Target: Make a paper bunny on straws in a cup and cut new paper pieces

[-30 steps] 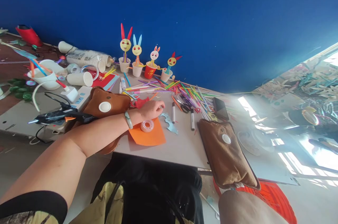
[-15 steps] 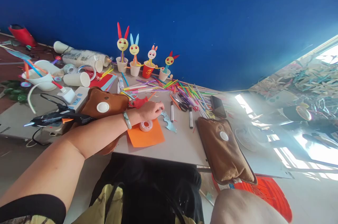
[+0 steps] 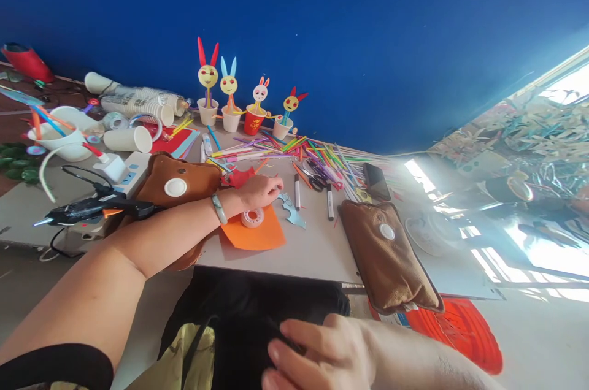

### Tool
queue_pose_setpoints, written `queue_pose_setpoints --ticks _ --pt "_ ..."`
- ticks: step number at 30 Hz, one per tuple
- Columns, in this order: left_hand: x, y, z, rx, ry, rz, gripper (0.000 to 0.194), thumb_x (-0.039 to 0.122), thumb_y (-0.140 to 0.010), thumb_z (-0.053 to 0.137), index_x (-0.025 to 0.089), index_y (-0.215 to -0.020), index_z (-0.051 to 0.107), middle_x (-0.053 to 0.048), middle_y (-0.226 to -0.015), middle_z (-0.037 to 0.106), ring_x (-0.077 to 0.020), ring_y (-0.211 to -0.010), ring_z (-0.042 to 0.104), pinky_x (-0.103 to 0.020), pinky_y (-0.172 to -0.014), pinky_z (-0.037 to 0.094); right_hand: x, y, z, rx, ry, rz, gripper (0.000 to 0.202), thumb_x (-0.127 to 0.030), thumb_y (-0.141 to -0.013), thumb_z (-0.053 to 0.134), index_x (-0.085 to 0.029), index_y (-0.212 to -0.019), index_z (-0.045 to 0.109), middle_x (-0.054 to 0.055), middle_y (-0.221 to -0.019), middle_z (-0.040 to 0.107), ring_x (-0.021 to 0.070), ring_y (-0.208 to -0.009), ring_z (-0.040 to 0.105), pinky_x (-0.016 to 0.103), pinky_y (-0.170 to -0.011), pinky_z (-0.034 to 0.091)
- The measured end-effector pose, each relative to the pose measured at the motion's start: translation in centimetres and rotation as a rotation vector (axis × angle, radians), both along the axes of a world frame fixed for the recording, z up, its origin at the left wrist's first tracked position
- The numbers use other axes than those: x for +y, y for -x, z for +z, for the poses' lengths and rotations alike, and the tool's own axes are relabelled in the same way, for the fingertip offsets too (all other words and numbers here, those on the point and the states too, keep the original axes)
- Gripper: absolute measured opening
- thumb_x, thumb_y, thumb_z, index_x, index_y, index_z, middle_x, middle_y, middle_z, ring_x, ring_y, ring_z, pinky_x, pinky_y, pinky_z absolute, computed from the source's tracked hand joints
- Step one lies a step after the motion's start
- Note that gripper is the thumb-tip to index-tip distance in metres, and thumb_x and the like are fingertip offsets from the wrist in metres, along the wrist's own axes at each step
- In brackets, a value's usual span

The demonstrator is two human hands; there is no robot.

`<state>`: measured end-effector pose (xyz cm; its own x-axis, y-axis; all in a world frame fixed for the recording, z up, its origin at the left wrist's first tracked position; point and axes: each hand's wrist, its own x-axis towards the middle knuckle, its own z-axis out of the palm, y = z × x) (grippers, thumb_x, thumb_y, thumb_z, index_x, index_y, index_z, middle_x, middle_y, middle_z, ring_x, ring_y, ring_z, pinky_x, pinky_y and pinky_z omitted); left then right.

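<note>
My left hand (image 3: pixel 260 191), with a bangle on the wrist, is over the table with its fingers curled closed. Whatever they may hold is hidden. Just below it, a roll of tape (image 3: pixel 253 217) lies on a sheet of orange paper (image 3: pixel 255 239). To the right of that hand is a cut light-blue paper piece (image 3: pixel 292 212), and a red paper scrap (image 3: pixel 239 176) lies behind the wrist. In front of the table edge, above my lap, my right hand (image 3: pixel 324 353) has its fingers bent but apart, holding nothing that I can see.
Rabbit-faced figures in cups (image 3: pixel 230 119) stand along the blue wall. Colored sticks (image 3: pixel 317 157), scissors (image 3: pixel 315 178) and markers (image 3: pixel 330 203) lie mid-table. Brown pouches (image 3: pixel 391 258) flank the work area. A glue gun (image 3: pixel 92 211) rests on a power strip (image 3: pixel 133 169) at left.
My right hand has come up from the lower right and turned, its fingers now showing above my lap. My left hand stays closed in nearly the same place. The view has shifted slightly.
</note>
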<state>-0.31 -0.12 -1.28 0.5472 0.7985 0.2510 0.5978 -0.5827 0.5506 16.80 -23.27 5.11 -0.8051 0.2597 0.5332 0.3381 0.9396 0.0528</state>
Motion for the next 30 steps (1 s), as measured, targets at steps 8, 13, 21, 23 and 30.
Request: queue_pose_setpoints --ticks 8,13,21,23,30 --pt "0.1 -0.1 -0.1 -0.001 0.022 -0.018 0.022 0.020 -0.089 0.047 0.021 -0.093 0.068 -0.003 -0.077 0.070 -0.0175 -0.067 0.059 -0.029 -0.060 0.036 4.7 1.5 0.4 0.004 -0.245 0.234 0.012 -0.022 -0.085 0.065 -0.019 -0.078 0.074 0.006 -0.074 0.072 0.0154 -0.063 0.062 0.028 -0.050 0.048" --pt "0.3 -0.1 -0.3 -0.017 -0.001 -0.010 0.021 0.019 -0.089 0.048 0.021 -0.095 0.068 -0.003 -0.083 0.073 -0.0184 -0.074 0.064 -0.028 -0.065 0.041 7.4 -0.7 -1.4 -0.222 -0.100 -0.105 0.017 -0.016 -0.093 0.054 -0.015 -0.086 0.070 0.005 -0.075 0.069 0.0144 -0.060 0.058 0.030 -0.055 0.042" --pt "1.0 -0.3 -0.7 -0.013 0.016 0.050 0.022 0.019 -0.086 0.053 0.019 -0.098 0.070 -0.004 -0.078 0.072 -0.0176 -0.067 0.063 -0.028 -0.063 0.043 14.6 -3.8 -4.2 -0.399 0.565 -1.047 0.031 -0.041 -0.096 0.060 -0.019 -0.115 0.067 0.010 -0.112 0.068 0.0234 -0.099 0.066 0.029 -0.068 0.042" --pt "1.2 -0.3 -0.9 -0.040 0.010 0.064 0.022 0.019 -0.085 0.053 0.019 -0.098 0.070 -0.004 -0.078 0.072 -0.0173 -0.069 0.064 -0.027 -0.065 0.044 15.6 -3.9 -4.4 -0.377 0.639 -1.071 0.027 -0.039 -0.097 0.059 -0.018 -0.113 0.067 0.011 -0.114 0.067 0.0231 -0.101 0.066 0.029 -0.070 0.041" --pt "1.9 -0.1 -1.5 -0.276 0.089 0.078 0.018 0.025 -0.085 0.053 0.017 -0.093 0.067 -0.003 -0.071 0.068 -0.0164 -0.066 0.063 -0.026 -0.063 0.044 16.8 -3.7 -4.6 -0.346 0.711 -0.978 0.011 -0.018 -0.092 0.058 -0.017 -0.097 0.068 0.008 -0.103 0.071 0.0184 -0.088 0.066 0.027 -0.068 0.037"
